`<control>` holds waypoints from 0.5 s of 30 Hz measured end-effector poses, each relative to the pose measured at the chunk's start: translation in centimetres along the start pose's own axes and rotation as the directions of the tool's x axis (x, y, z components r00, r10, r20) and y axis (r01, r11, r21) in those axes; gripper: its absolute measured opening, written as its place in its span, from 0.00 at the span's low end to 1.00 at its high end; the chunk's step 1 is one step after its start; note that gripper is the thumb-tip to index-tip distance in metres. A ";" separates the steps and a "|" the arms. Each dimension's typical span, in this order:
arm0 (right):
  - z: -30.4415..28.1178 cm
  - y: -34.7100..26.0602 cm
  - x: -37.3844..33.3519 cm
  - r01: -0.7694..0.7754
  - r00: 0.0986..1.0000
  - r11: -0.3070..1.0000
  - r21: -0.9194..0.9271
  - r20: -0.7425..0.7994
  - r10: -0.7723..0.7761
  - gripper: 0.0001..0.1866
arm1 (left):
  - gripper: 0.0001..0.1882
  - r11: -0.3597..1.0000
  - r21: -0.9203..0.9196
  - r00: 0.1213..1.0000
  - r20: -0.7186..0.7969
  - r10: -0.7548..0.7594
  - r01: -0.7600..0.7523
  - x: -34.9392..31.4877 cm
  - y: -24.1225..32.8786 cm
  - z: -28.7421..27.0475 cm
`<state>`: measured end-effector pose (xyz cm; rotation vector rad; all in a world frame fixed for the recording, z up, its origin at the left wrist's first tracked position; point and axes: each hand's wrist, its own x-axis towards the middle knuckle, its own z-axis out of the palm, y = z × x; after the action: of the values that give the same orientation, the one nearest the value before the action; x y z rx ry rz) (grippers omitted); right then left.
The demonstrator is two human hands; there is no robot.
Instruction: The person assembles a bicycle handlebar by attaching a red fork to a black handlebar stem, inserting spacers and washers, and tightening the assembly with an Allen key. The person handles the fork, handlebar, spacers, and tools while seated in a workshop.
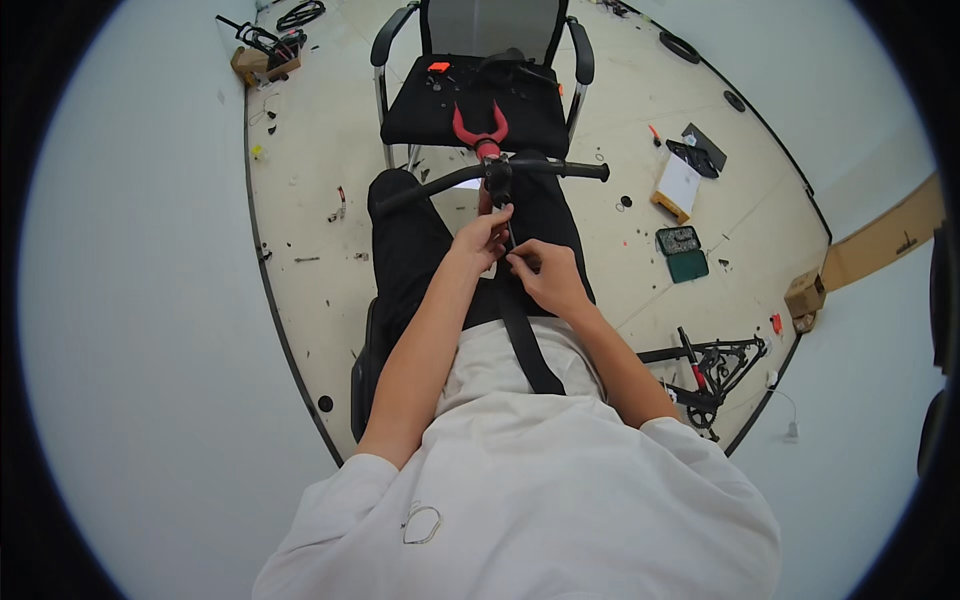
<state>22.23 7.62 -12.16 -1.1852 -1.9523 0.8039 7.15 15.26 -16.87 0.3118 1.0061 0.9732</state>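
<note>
Across my lap lies a black bicycle handlebar (440,186), its stem (497,180) clamped at the middle. A red fork (480,130) extends from the stem toward the chair, prongs pointing away from me. My left hand (480,238) is closed round the near end of the stem, thumb on top. Just right of it, my right hand (550,276) pinches a thin metal rod (511,232), which looks like a hex key; its far tip meets the stem by my left thumb. Fingers partly hide where the two touch.
Facing me, a black office chair (410,118) carries small parts and an orange piece. Right on the floor are an open green case (686,262), a box with white paper (677,188) and a black bike frame (715,375). Small parts lie scattered at left; a cardboard box (265,65) stands far left.
</note>
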 end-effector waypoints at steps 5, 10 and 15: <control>0.0 0.5 0.4 -0.335 0.922 0.750 0.571 0.034 0.385 0.14 | 0.14 0.998 -0.053 0.980 0.199 0.026 -0.016 -0.5 -0.5 -0.5; 0.7 0.4 0.1 -0.442 0.871 0.653 0.615 0.120 0.477 0.16 | 0.12 0.997 -0.076 0.950 0.312 0.029 -0.006 -0.6 -1.2 -1.9; 0.6 -0.1 1.5 -0.495 0.859 0.724 0.480 0.148 0.490 0.14 | 0.11 0.998 -0.010 0.979 0.192 -0.063 0.066 -0.2 -0.4 -1.2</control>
<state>21.20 8.86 -12.07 -1.3713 -1.2892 1.4970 6.34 14.65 -17.60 0.3502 0.8274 0.8749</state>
